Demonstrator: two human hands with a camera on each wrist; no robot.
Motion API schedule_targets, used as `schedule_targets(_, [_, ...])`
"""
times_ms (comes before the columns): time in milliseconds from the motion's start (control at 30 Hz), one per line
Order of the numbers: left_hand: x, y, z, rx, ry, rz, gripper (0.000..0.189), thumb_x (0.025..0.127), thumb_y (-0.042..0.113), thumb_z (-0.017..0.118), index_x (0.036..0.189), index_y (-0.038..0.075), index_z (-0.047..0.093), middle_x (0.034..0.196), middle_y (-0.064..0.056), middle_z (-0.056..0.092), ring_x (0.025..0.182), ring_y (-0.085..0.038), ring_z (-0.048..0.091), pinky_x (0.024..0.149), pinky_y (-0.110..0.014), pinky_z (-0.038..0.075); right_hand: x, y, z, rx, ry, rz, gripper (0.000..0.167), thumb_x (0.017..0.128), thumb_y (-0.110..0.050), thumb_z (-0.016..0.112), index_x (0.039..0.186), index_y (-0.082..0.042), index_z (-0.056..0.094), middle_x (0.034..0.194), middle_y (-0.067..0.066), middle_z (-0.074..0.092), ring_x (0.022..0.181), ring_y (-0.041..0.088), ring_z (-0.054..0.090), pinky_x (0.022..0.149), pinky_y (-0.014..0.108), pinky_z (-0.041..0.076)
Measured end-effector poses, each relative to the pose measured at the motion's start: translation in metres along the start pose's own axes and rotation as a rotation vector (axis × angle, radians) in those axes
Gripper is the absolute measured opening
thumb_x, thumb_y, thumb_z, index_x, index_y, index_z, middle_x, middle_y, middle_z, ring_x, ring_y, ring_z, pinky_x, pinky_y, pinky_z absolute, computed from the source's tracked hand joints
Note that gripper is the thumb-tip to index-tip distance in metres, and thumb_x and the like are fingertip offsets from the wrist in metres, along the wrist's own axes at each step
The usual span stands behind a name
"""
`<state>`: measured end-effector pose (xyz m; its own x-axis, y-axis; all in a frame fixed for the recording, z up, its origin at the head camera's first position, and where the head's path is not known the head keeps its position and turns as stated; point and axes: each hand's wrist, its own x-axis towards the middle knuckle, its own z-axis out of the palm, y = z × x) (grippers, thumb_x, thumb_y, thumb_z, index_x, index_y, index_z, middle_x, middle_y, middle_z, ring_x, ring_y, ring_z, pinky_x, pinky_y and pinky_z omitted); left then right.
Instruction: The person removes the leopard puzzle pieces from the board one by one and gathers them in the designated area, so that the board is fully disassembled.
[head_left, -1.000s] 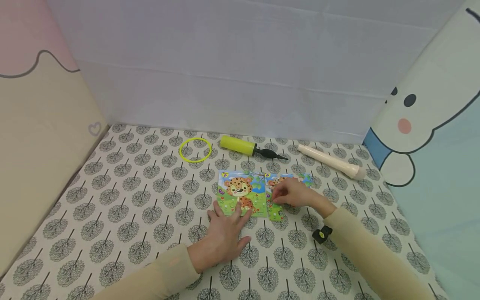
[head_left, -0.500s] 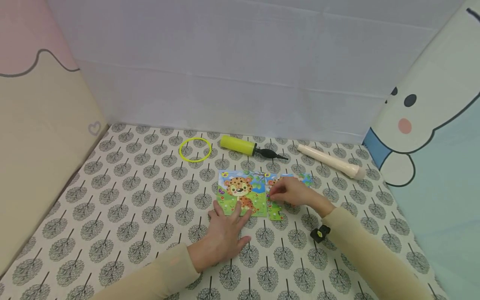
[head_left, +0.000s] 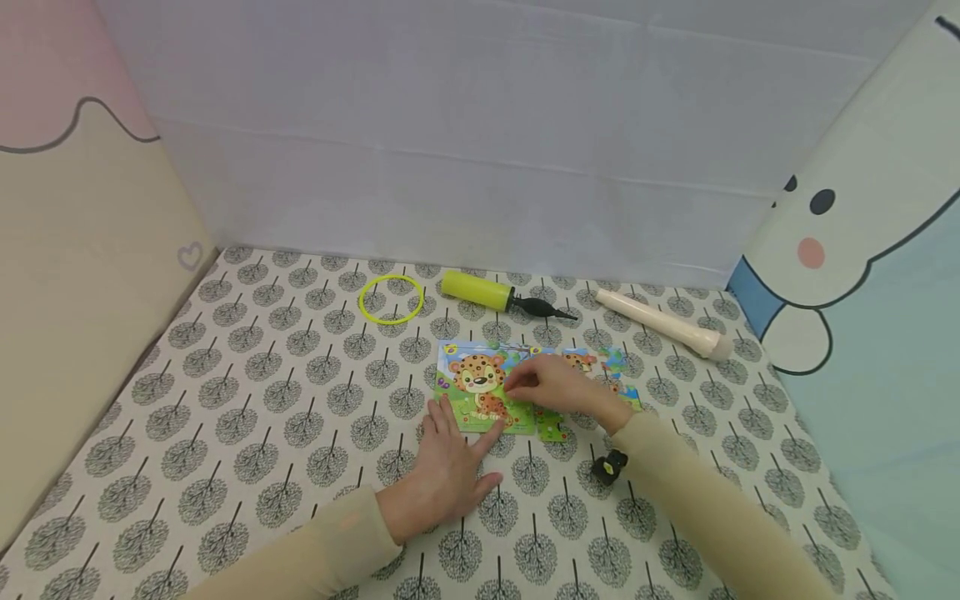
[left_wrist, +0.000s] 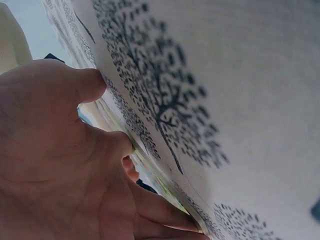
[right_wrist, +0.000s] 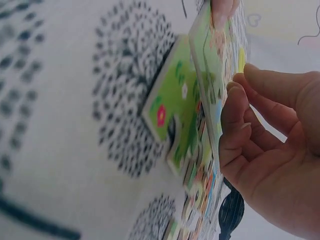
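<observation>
A leopard picture puzzle board (head_left: 471,367) lies flat at mid-table. My left hand (head_left: 446,467) rests on its near left edge with fingers extended; the left wrist view shows the palm (left_wrist: 75,165) and fingers reaching to the board's edge. Over the board's right side is my right hand (head_left: 562,385), thumb and forefinger tips together. In the right wrist view these fingertips (right_wrist: 237,86) are close to the board's surface, and nothing shows between them. Right of the board, a green puzzle piece (right_wrist: 172,95) lies at the near corner of several partly joined pieces (head_left: 551,429).
A yellow ring (head_left: 392,300), a yellow hand pump (head_left: 480,290) with a black nozzle and a pale flashlight-like stick (head_left: 663,323) lie behind the puzzle. The tree-patterned cloth (head_left: 247,467) covers the table, with a white sheet (head_left: 465,150) hanging behind it.
My right hand has moved left from the pieces onto the board's right side, uncovering more pieces. My left fingers have shifted closer together on the board's edge.
</observation>
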<state>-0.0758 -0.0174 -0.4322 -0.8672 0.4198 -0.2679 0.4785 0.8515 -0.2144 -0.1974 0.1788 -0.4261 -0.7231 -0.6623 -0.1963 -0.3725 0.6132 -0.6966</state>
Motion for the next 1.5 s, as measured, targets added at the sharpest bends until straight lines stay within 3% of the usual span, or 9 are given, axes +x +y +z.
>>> schedule_targets(300, [0.002,0.000,0.000,0.011,-0.021,0.005,0.072,0.090,0.073,0.021,0.153,0.039,0.009,0.135,-0.045,0.030,0.127,-0.056,0.029,0.105,-0.054,0.029,0.018,-0.011,0.010,-0.030,0.002,-0.035,0.012,0.091,-0.016,0.067,0.101,-0.012,0.073,0.090,-0.009,0.066,0.080,0.006,0.060,0.074,0.027,0.050])
schedule_targets(600, [0.000,0.000,-0.001,0.007,-0.025,0.012,0.072,0.090,0.073,0.021,0.153,0.039,0.010,0.135,-0.044,0.031,0.127,-0.057,0.028,0.104,-0.054,0.031,0.032,-0.017,0.016,0.005,-0.017,-0.037,0.012,0.091,-0.014,0.067,0.100,-0.011,0.075,0.092,-0.007,0.067,0.081,0.007,0.061,0.074,0.026,0.051])
schedule_targets(867, [0.001,0.000,-0.002,0.025,-0.022,0.007,0.072,0.090,0.073,0.020,0.153,0.039,0.010,0.135,-0.043,0.032,0.127,-0.056,0.029,0.102,-0.053,0.033,0.038,-0.019,0.018,-0.003,-0.049,-0.017,0.013,0.090,-0.016,0.068,0.099,-0.012,0.076,0.087,-0.011,0.067,0.074,0.008,0.059,0.066,0.026,0.049])
schedule_targets(1100, [0.001,0.002,-0.001,0.057,-0.032,-0.002,0.071,0.090,0.074,0.019,0.152,0.040,0.010,0.136,-0.043,0.031,0.127,-0.055,0.031,0.101,-0.051,0.036,0.041,-0.021,0.017,0.041,-0.120,-0.044,0.013,0.091,-0.010,0.065,0.098,-0.007,0.075,0.074,-0.005,0.067,0.065,0.014,0.061,0.063,0.027,0.051])
schedule_targets(1500, [0.001,0.001,0.000,0.061,-0.016,0.000,0.071,0.090,0.073,0.020,0.152,0.040,0.012,0.135,-0.043,0.032,0.126,-0.055,0.032,0.099,-0.052,0.037,0.040,-0.019,0.020,0.103,-0.121,-0.075,0.011,0.092,-0.009,0.065,0.097,-0.004,0.073,0.080,-0.002,0.067,0.070,0.014,0.062,0.067,0.028,0.052])
